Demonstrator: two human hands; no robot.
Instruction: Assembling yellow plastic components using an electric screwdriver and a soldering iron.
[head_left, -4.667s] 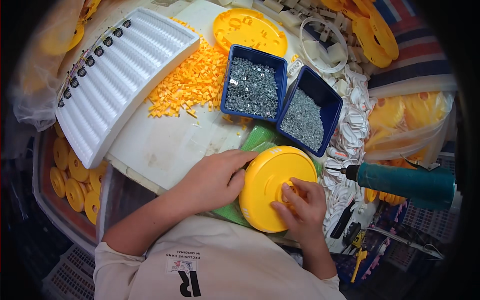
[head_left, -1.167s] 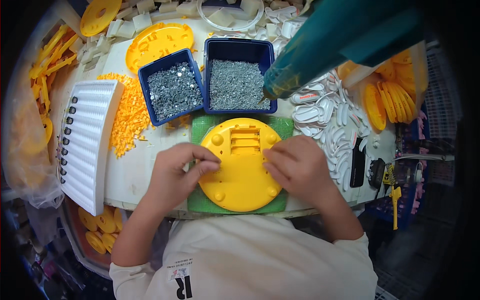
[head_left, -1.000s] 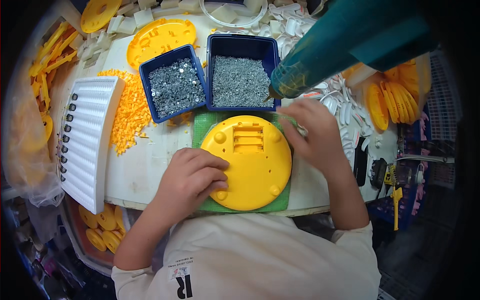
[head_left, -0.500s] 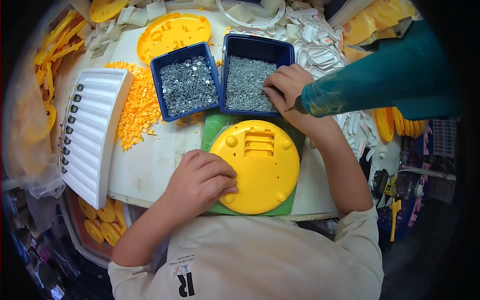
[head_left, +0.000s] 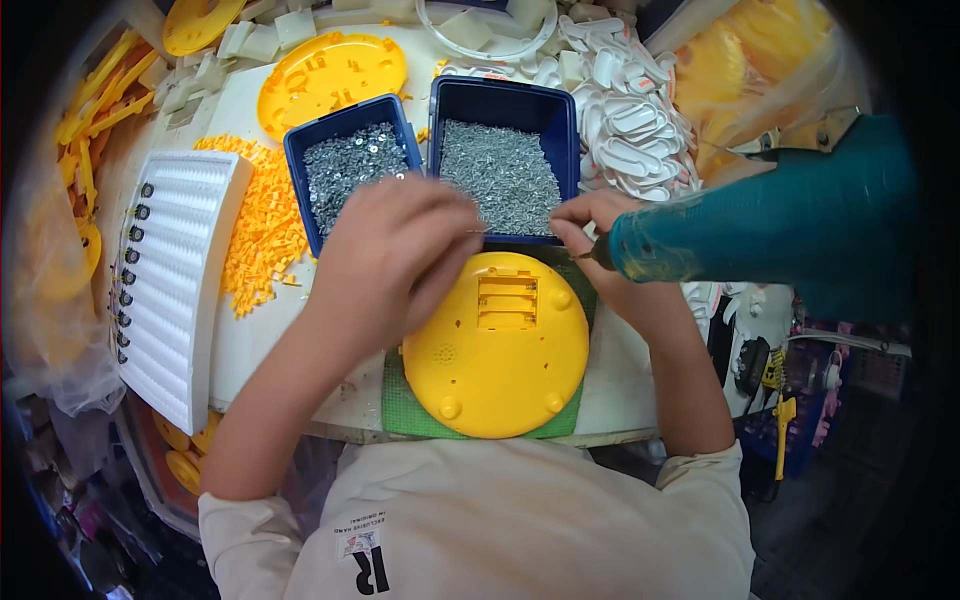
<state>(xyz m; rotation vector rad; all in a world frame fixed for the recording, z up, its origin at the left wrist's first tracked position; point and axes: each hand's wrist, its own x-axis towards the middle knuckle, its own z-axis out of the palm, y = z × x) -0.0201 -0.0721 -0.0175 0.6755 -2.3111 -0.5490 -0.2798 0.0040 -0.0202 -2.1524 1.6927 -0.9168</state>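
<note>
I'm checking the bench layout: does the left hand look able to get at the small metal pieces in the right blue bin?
Probably yes: the left hand is near the right blue bin, whose open top leaves the small metal pieces exposed.

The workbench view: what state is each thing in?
Round yellow plastic casing: lying flat, rectangular compartment uncovered.
Smaller blue plastic bin: open, partly filled with metal pieces.
Larger blue plastic bin: open, partly filled too.
Round yellow plastic shell: hollow side up.
Teal cylindrical power tool: on or off unclear.
Left hand: blurred, grip unclear.
Right hand: fingers curled, grip unclear.
</note>
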